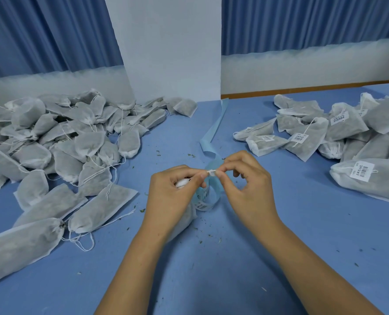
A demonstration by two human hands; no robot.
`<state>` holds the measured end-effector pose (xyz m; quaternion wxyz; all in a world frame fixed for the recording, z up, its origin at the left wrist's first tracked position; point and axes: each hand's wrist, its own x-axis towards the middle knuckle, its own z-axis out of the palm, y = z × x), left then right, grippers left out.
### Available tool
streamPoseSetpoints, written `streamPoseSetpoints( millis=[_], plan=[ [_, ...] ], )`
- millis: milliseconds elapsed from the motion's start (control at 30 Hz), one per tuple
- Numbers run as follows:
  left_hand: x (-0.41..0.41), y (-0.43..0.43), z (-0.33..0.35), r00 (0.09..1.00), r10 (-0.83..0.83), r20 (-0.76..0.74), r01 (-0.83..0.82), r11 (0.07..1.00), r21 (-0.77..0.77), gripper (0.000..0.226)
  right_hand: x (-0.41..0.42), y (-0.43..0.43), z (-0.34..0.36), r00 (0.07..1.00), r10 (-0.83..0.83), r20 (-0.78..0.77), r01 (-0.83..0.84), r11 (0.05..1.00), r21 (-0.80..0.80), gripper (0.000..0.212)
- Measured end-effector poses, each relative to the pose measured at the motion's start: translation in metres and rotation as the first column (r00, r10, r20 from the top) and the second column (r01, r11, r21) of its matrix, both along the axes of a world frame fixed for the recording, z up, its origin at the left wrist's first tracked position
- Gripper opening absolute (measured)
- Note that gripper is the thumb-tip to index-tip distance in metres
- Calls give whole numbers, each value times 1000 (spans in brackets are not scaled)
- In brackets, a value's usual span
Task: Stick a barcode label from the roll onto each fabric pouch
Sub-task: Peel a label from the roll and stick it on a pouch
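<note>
The right hand (246,185) pinches the edge of a small white label (211,172) between thumb and forefinger, its other fingers curled loosely above the bench. The left hand (173,194) meets it fingertip to fingertip. Its thumb and forefinger pinch the blue label strip (206,201) just beside the label, and its remaining fingers curl round the bunched neck of a pouch (184,223). The pouch lies under that hand, its body running back along the wrist. Holding the strip taut on one side probably lets the other hand peel the label cleanly, and keeping the pouch in the same grip puts it in reach for sticking. Both forearms come in low from the near edge and angle toward each other, wrists raised a little off the surface.

The strip loops down between the hands with more barcode labels showing on it. A bare blue tail (214,128) trails away across the bench (211,269) toward the wall.

To the left lies a large heap of plain pouches (63,144) with loose drawstrings and no labels visible. To the right lies a heap of labelled pouches (325,133). It looks like work passes from left to right, with much left to do. Bits of dried leaf (202,241) speckle the bench near the hands.
</note>
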<state>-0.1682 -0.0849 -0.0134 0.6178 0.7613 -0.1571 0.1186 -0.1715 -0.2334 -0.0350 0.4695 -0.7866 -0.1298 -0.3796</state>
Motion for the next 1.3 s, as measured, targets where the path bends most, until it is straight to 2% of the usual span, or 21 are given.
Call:
streamPoseSetpoints(
  millis=[133, 233, 333, 433, 500, 600, 667, 733, 900, 1000, 1067, 1100, 1167, 1200, 1233, 1300],
  plan=[
    [3, 7, 4, 994, 108, -6, -108, 993, -47, 20, 2, -7, 9, 976, 129, -175, -90, 973, 212, 19],
    [5, 13, 4, 996, 84, -37, -84, 996, -1, 16, 2, -7, 11, 943, 191, -273, -93, 938, 335, 22],
    [10, 21, 2, 995, -18, -95, 26, 997, 79, 13, 3, -10, 12, 924, 242, -295, -71, 869, 489, 20],
    [15, 28, 1, 992, -32, -118, 44, 994, 97, 13, 1, -12, 13, 931, 271, -245, -84, 812, 578, 13],
    [16, 30, 1, 990, -13, -144, 16, 1000, 15, 13, -4, -6, 14, 955, 250, -158, -124, 822, 556, 10],
    [17, 30, 2, 985, 55, -163, -87, 976, -201, 13, -15, 14, 12, 958, 287, -31, -256, 895, 366, 12],
    [17, 30, 1, 980, 117, -162, -160, 943, -291, 10, -21, 28, 7, 938, 341, -52, -323, 920, 221, 11],
    [17, 27, 2, 979, 121, -166, -175, 916, -362, 11, -24, 38, 1, 920, 373, -118, -355, 922, 153, 9],
    [12, 20, 6, 987, -118, -112, 29, 806, -591, 27, -21, 40, -4, 892, 380, -244, -342, 921, 185, 14],
    [13, 17, 8, 971, -221, -92, 105, 738, -667, 31, -19, 35, -3, 872, 420, -253, -378, 904, 200, 14],
    [12, 14, 8, 952, -265, -154, 108, 762, -639, 41, -18, 33, -3, 896, 386, -219, -342, 915, 213, 12],
    [12, 13, 7, 947, -245, -206, 92, 824, -559, 43, -17, 32, -2, 910, 362, -203, -315, 921, 229, 12],
    [11, 12, 3, 954, -135, -270, 62, 963, -262, 40, -15, 30, -2, 935, 298, -193, -249, 938, 242, 11],
    [11, 12, 1, 958, -94, -270, 52, 986, -161, 36, -15, 30, -2, 942, 272, -198, -224, 946, 236, 10],
    [11, 11, 0, 963, -67, -259, 35, 991, -127, 33, -14, 29, -1, 944, 262, -200, -215, 949, 228, 9],
    [12, 14, 0, 979, -10, -204, -27, 984, -178, 29, -12, 24, 2, 937, 288, -199, -246, 946, 208, 10]
  ],
)
